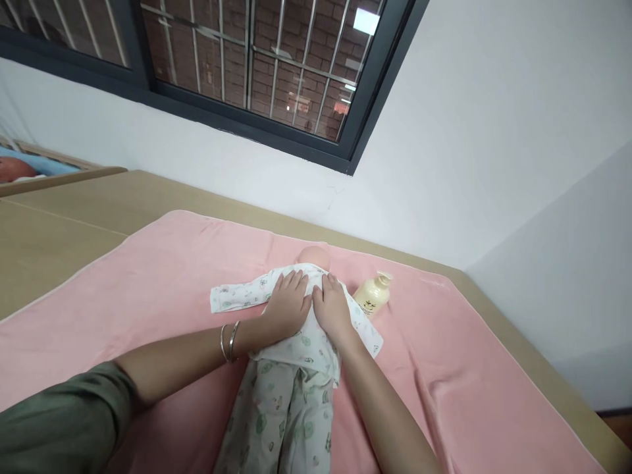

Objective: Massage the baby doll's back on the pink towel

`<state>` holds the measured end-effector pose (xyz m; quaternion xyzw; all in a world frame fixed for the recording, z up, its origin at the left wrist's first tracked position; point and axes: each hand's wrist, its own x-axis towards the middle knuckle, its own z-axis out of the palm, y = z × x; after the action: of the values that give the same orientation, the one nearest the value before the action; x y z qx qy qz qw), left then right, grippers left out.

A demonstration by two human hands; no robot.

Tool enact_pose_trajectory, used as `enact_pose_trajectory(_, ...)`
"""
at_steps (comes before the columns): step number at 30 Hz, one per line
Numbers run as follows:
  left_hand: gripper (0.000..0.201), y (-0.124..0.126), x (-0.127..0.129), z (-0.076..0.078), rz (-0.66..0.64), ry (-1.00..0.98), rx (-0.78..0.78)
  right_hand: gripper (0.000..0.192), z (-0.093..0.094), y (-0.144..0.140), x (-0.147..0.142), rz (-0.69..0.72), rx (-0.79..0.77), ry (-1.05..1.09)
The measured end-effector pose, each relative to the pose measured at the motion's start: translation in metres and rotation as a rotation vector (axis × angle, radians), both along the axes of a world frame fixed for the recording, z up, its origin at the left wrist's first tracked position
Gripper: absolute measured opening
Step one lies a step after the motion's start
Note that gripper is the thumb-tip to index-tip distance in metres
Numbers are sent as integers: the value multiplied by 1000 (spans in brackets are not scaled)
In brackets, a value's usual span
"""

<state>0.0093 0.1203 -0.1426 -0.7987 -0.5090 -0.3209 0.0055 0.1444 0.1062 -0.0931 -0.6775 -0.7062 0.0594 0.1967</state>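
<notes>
A baby doll (314, 256) lies on a pink blanket (162, 276), its bald head pointing away from me. It wears a white printed long-sleeved top (306, 339) and matching trousers (269, 408). My left hand (287, 304) rests flat on the left part of the doll's upper body, fingers stretched toward the head. On the right part, my right hand (333, 308) lies flat in the same way, its thumb near my left thumb. Neither hand grips anything. The doll's face is not visible.
Just right of the doll, a pale yellow pump bottle (374, 294) lies tilted on the blanket. Beneath is a tan surface (74, 217) against a white wall (469, 131). A dark-framed window (247, 59) with bars is above. At far left sits a wooden-edged bed or box (64, 179).
</notes>
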Motion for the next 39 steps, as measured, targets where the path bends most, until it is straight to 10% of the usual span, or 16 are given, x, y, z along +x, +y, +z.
enact_pose_trajectory(6,45,33,-15,10,-48,-21,-137,58,-1,-32,-33,27,-73,-165)
enact_pose_trajectory(14,54,-6,-3,-1,-54,124,24,52,2,0,-5,88,-19,20)
enact_pose_trajectory(20,43,34,-21,19,-227,4,-168,55,0,-14,-30,43,-26,-77)
enact_pose_trajectory(30,54,-2,-8,-1,-54,30,-98,49,13,12,-6,-48,-28,-44)
enact_pose_trajectory(39,53,37,-21,10,-77,-6,-283,46,12,-23,-33,-31,-62,-209)
